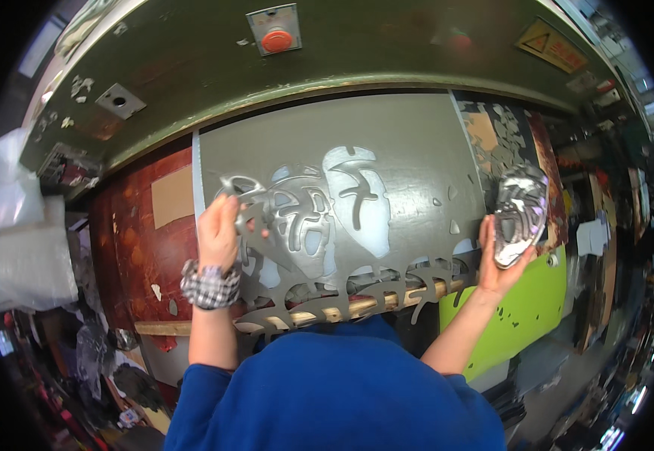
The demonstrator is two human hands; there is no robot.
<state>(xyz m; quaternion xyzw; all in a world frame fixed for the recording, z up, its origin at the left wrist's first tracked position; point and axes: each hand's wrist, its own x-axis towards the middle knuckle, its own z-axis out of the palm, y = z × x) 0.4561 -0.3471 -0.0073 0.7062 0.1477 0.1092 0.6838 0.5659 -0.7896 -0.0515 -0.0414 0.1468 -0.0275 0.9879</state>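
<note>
our left hand (218, 224) is closed on the upper left edge of a grey die-cut sheet (402, 158), pinching the lacy cut-out waste where it lifts off the desk (128, 225). our right hand (501, 252) is curled around a stack of silvery cut pieces (521, 213), held upright just beside the sheet's right edge. the sheet lies flat on the desk under a dark green machine housing (192, 60) with a red button (277, 39). a wooden strip (372, 301) runs along the near edge.

Head camera looks steeply down, close over the grey sheet (402, 143).
</note>
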